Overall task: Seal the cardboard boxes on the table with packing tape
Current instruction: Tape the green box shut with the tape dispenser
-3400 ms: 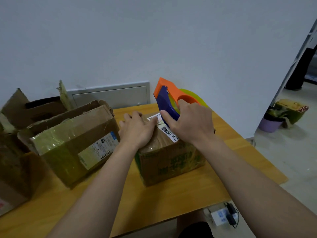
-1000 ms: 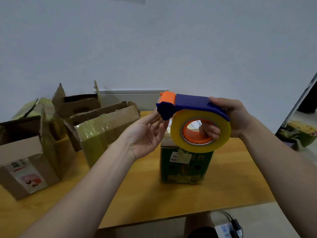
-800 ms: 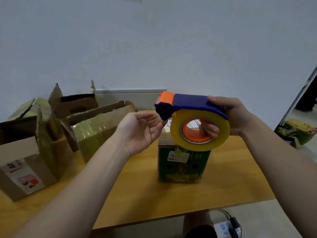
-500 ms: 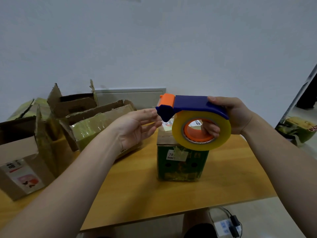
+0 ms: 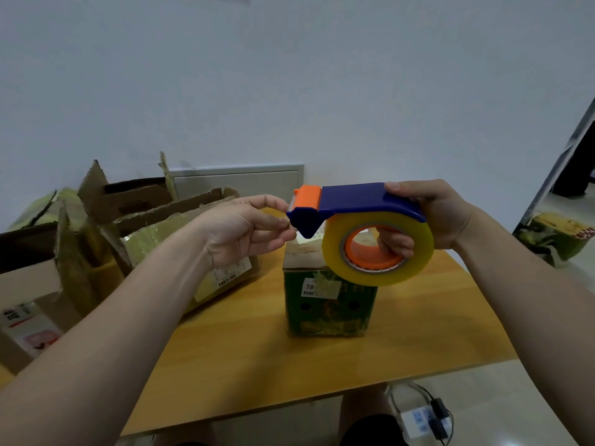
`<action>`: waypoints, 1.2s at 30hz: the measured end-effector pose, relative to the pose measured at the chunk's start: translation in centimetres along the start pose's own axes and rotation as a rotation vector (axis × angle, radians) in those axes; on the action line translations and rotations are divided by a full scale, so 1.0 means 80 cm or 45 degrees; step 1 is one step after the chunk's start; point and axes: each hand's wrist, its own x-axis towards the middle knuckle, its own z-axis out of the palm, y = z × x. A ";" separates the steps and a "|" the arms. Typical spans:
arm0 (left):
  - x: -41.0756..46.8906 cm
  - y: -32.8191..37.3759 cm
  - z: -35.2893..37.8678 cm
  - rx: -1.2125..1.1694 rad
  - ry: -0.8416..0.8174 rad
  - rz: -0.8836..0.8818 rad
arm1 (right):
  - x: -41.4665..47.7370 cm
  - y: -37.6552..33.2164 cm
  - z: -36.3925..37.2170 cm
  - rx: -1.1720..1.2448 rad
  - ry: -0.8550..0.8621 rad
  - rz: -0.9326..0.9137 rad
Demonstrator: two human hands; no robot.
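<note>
Right hand (image 5: 441,214) grips tape dispenser (image 5: 354,201) above green box (image 5: 328,310), mid table (image 5: 418,333). Left hand (image 5: 244,230) pinches tape end (image 5: 293,229) at dispenser's 9 o'clock tip. Open boxes (image 5: 180,233) at box's 9 o'clock.

Both bare forearms reach forward, raised above the worktop (image 5: 418,333). The right hand (image 5: 431,217) grips the tape dispenser (image 5: 354,201), thumb on top and fingers curled through its core. The left hand (image 5: 244,230), palm turned inward, sets its loosely curled fingers (image 5: 273,202) at the dispenser's front end; whether they pinch anything is unclear.
</note>
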 end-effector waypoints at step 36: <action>-0.016 -0.018 0.021 0.248 0.372 0.248 | -0.015 -0.027 0.009 0.006 0.175 0.171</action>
